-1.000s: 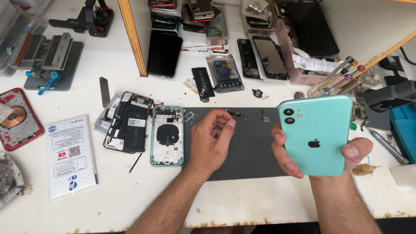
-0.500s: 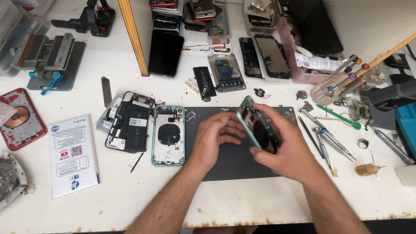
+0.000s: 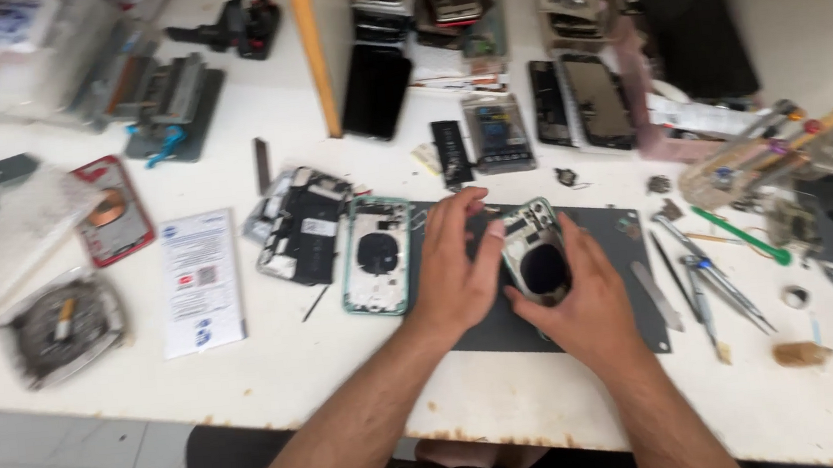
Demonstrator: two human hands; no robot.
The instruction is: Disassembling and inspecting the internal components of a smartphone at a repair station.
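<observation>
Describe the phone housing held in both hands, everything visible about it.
The phone housing is a mint-green back shell, open side facing up, showing pale inner plates, small dark parts near its top end and a large dark round coil at its middle. It looks like metal and glass. It is tilted, raised over the dark work mat. The left hand grips its left edge; the right hand cradles its lower right.

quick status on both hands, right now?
Left hand: closed on the left edge of the green phone housing.
Right hand: holding the same housing from below, over the dark mat.
</observation>
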